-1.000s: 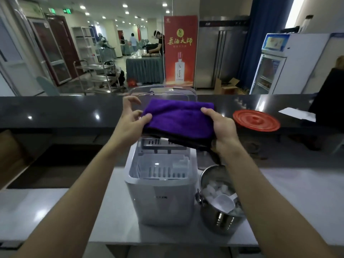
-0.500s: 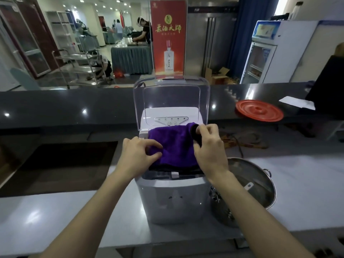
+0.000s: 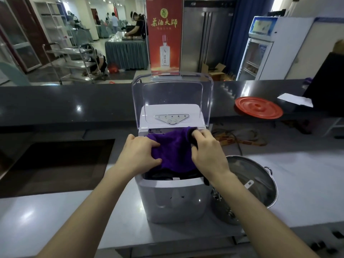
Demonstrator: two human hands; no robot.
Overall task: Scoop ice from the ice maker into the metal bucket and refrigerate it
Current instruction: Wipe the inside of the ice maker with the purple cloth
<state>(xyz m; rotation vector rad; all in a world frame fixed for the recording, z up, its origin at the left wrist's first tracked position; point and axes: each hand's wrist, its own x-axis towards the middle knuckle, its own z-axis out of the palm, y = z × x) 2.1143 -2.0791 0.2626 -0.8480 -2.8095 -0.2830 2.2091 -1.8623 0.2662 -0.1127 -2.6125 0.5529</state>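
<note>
A purple cloth is held over the open top of the silver ice maker, whose clear lid is raised upright behind it. The cloth's left edge is pinched by the left hand, and its dark right edge is grasped by the curled fingers of the right hand. The metal bucket is set just beside the ice maker's right side on the white countertop. A red lid is seen on the dark ledge behind.

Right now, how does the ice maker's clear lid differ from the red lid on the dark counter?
The clear lid is see-through, boxy and stands raised on the ice maker; the red lid is opaque, round and lies flat on the dark counter. Both are untouched.
</note>
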